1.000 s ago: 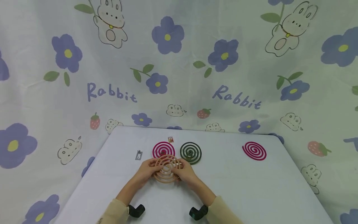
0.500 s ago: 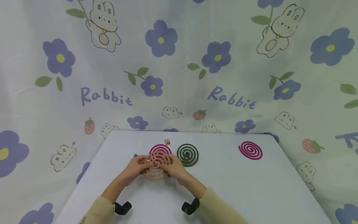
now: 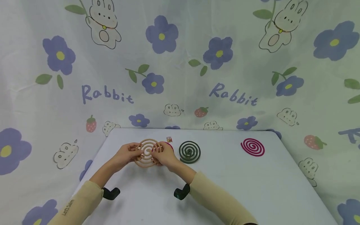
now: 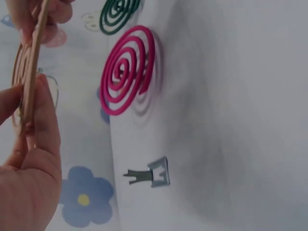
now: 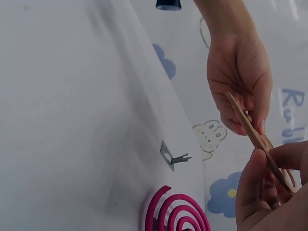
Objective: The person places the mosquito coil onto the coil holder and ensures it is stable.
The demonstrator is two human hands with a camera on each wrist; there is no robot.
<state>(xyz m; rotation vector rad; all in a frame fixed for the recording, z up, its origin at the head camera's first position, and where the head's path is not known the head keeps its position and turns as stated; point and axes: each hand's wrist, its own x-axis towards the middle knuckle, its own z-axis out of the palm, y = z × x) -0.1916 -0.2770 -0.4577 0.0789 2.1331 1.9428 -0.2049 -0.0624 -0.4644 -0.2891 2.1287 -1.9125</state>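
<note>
**My left hand (image 3: pixel 123 154) and right hand (image 3: pixel 166 155) pinched one tan coil (image 3: pixel 148 152)**

I had the thumb and fingers of my left hand closed on one side of the tan coil, and those of my right hand pinching the opposite side. The tan coil was between my two hands, raised clear of the white table (image 3: pixel 239 187), with its flat face toward my head. A black device (image 3: pixel 111 193) sat by my left wrist, and beige sleeves (image 3: pixel 222 200) covered my forearms, the left one marked with small dark lettering.

Behind the tan coil was a pink coil (image 4: pixel 127 71), mostly hidden from my head view but plain from my left wrist. Something dark showed at its middle, too small to make out. Near it, on the table, was a little grey metal stand (image 4: pixel 153 176) with a forked prong. A small picture card (image 3: pixel 169 139) lay just beyond the pink coil. The green coil (image 3: pixel 189 152) lay to the right of my right hand, and a second pink coil (image 3: pixel 252 147) was well apart, farther right. Past the table hung a pale cloth (image 3: pixel 182 75) printed with rabbits, strawberries and blue flowers.
</note>
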